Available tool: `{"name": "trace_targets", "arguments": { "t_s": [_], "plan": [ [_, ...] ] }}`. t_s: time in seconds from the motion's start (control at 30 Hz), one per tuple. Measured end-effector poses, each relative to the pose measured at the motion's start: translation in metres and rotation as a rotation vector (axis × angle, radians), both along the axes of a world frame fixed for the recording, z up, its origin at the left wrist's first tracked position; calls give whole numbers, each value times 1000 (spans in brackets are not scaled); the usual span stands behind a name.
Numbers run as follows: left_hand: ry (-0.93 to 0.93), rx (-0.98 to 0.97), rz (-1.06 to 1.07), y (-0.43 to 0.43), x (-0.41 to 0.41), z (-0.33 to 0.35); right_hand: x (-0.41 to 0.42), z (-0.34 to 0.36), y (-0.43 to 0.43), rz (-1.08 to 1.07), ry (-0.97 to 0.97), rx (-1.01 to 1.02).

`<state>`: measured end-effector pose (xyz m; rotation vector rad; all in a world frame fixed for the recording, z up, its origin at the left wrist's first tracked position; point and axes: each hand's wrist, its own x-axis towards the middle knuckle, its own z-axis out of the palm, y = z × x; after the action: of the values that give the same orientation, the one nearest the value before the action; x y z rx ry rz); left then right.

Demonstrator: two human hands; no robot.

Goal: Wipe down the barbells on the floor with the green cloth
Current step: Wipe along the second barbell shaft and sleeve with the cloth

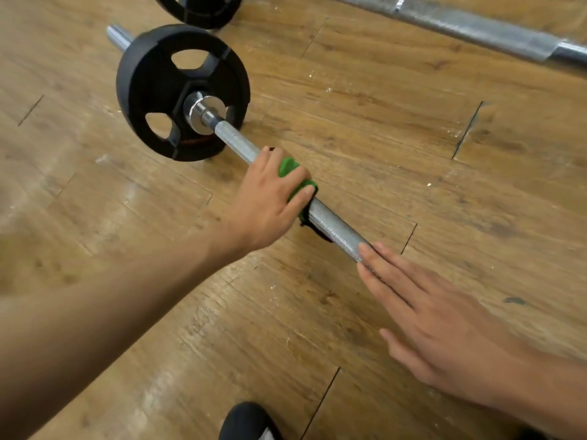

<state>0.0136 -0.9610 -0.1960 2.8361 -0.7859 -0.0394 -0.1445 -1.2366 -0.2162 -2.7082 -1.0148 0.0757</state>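
Planks of worn, wood-grain floor (349, 106) lie under everything, scuffed pale in patches and flecked with white specks, with dark gaps at several board ends. A second bar (470, 25) lies well apart across the top right corner, dull grey and rough along most of its length, smooth and shiny at the right edge. Part of a second plate (203, 11), black, is cut off by the top edge, just beyond the near plate. A black shoe (244, 420) tip shows at the bottom edge.

The bar (333, 228) being cleaned runs diagonally from upper left to lower right. It is a round steel rod, knurled and matt where it shows between the hands. A black plate (158, 90), round with three cut-out grip holes, stands on edge on the floor near the bar's far end, held against a polished chrome collar (203, 112).

The cloth (290, 168), bright green and bunched, is wrapped on the bar between plate and right hand. The left hand (270, 201) grips it, fingers curled over the top, covering most of the cloth. The right hand (444, 322) lies flat along the bar nearer the camera, fingers straight and close together, hiding the rod beneath.
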Motion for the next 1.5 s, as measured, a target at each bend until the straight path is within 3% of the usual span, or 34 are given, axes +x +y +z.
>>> {"name": "trace_targets", "arguments": {
  "t_s": [0.27,0.53,0.67,0.77,0.87,0.97,1.1,1.27,1.4,1.5],
  "plan": [
    [-48,130,-251,16,26,8,11,0,-7,40,-91,-60],
    [-35,169,-440,23,55,7,22,20,-2,36,-2,-162],
    [-59,223,-541,30,69,14,64,47,25,-131,77,-178],
    [-64,297,-494,38,80,19,92,68,45,-281,151,-270],
    [39,304,-417,44,89,25,98,91,61,-357,246,-351],
    [58,336,-479,49,101,35,113,115,77,-343,276,-404],
    [34,305,-474,67,125,36,154,125,107,-457,434,-298],
    [-31,148,-484,93,143,28,198,65,180,-597,511,-60],
    [-81,126,-416,130,172,57,215,43,224,-899,426,136],
    [-132,116,-435,139,183,78,232,42,243,-992,419,349]
  ]
}}
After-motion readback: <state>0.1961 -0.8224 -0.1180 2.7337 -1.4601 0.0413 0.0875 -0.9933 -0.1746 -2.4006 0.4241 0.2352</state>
